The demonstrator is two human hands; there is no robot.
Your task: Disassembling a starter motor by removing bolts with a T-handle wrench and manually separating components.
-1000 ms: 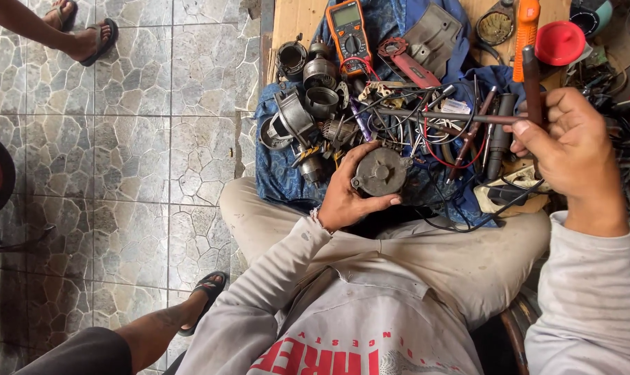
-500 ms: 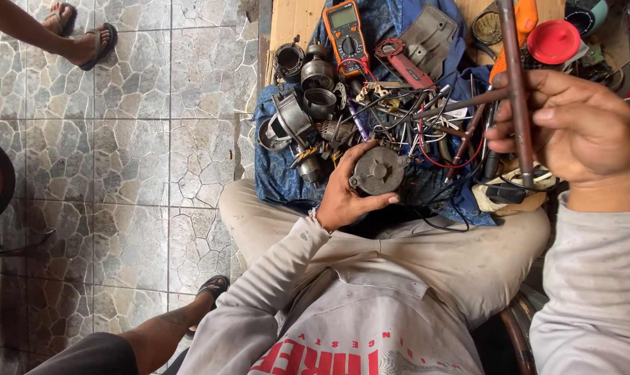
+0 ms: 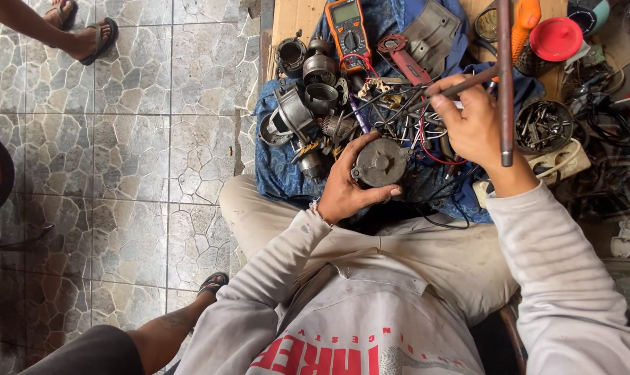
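My left hand grips a round grey metal motor part at the near edge of a blue cloth. My right hand holds a long rusty metal rod upright and a thinner dark rod that points up to the right. Both hands hover over a tangle of wires and small metal parts, the right hand just to the right of the motor part.
On the cloth lie several metal cylinders, an orange multimeter, a red tool and a grey pouch. A red lid, an orange handle and a bowl of screws sit right. Another person's sandalled foot rests on the tiles.
My right hand has moved left towards the motor part, carrying the long rod with it and turning it upright. My left hand has kept its hold on the motor part.
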